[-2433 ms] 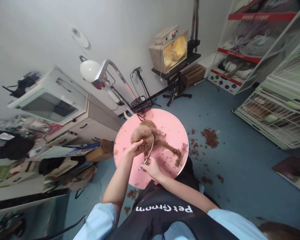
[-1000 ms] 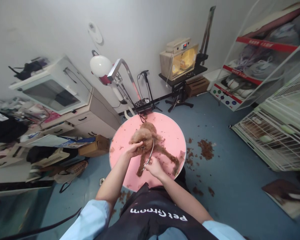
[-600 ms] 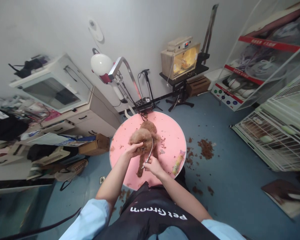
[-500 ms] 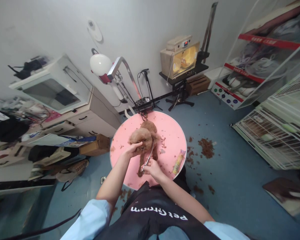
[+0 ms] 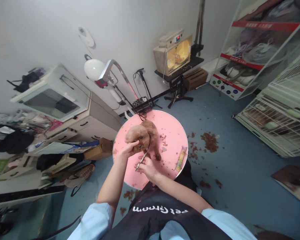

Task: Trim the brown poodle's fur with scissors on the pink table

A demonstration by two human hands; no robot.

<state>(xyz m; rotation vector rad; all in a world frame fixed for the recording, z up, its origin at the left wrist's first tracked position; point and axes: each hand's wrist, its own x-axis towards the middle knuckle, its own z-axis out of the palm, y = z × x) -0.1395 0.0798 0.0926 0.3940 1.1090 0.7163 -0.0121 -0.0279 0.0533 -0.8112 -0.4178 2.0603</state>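
A small brown curly-haired dog [image 5: 153, 133] is on the round pink table [image 5: 173, 130], its head tipped to the left. My left hand [image 5: 129, 149] is closed on the dog's muzzle, thumb on top. In my right hand [image 5: 148, 167] is a pair of curved grooming scissors [image 5: 143, 157], fingers in the handle end. The blades reach up along the side of the dog's head, by its cheek. Whether the blades are apart I cannot make out. Cut tufts of brown hair lie over the table.
A yellow tube-shaped packet [image 5: 180, 159] lies near the table's right edge. Behind the table stands a white-headed dryer [image 5: 95, 69] on an arm. Clipped hair [image 5: 210, 142] is heaped on the blue floor. Wire cages [image 5: 272, 123] stand right, a drawer cabinet [image 5: 100, 115] left.
The dog's head has turned so that its eye and muzzle now show. Both my hands have shifted slightly left, the scissors still against the head's side. The camera view has shifted a little.
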